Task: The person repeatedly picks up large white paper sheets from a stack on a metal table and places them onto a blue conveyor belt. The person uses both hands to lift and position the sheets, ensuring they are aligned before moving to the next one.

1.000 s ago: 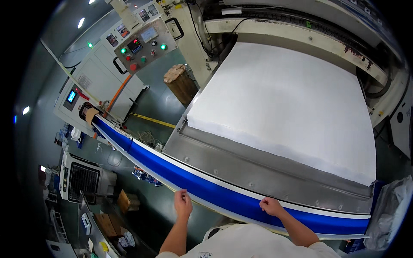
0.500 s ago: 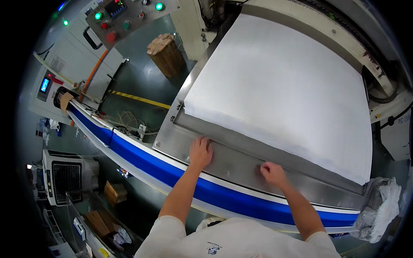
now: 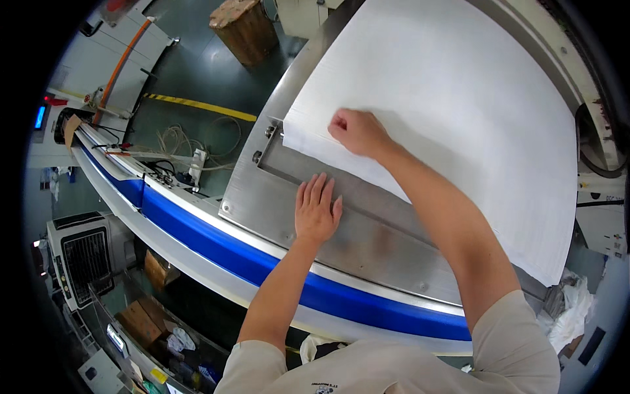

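Note:
My left hand (image 3: 317,209) lies on the grey metal table (image 3: 268,213), fingers stretched out and palm down, just short of a raised metal strip. Beyond the strip is a large stack of white sheets (image 3: 446,105) with a slightly uneven near edge. Over the left part of the stack, near its edge, my right hand (image 3: 358,133) is closed with the fingers curled in. Whether anything is inside that fist is hidden. My right forearm crosses the sheets and casts a soft shadow on them.
A blue padded rail (image 3: 210,233) runs along the table's front, close to my body. Small metal fittings (image 3: 261,146) stick up at the table's left. Loose cables (image 3: 187,148), a wooden stump (image 3: 244,29) and crumpled clear plastic (image 3: 569,312) are around the machine.
My right hand has moved from the metal table up and left over the white stack, still closed. My left hand has shifted slightly and its fingers are straighter. The view has shifted too.

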Available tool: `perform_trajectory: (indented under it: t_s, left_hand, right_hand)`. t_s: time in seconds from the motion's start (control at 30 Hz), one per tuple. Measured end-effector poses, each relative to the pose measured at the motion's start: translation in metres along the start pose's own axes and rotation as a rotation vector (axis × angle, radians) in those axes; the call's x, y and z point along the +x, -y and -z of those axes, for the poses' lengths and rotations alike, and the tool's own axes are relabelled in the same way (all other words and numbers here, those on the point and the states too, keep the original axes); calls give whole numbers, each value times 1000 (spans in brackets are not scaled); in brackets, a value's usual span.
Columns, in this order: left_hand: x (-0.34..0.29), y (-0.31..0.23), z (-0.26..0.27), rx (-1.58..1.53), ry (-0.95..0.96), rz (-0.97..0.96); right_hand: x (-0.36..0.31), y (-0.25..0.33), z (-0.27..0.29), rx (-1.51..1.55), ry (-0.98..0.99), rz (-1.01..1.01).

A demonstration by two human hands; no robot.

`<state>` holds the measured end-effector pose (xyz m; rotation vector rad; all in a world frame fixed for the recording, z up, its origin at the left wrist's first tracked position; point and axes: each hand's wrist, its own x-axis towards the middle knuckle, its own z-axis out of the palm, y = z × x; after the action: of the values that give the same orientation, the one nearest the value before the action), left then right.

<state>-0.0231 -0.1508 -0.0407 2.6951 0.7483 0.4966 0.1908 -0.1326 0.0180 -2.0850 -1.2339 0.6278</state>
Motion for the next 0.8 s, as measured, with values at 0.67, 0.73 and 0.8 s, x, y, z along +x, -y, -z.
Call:
perform_trajectory:
  t_s: [0.67, 0.73, 0.8]
  left_hand:
    - [105, 60, 13, 168, -352, -96]
    - [111, 68, 11, 212, -299, -124]
    - [110, 74, 10, 228, -275, -142]
  right_hand:
    - [32, -12, -13, -150, -169, 79]
    - [34, -14, -15, -168, -192, 93]
    - [35, -16, -17, -174, -197, 99]
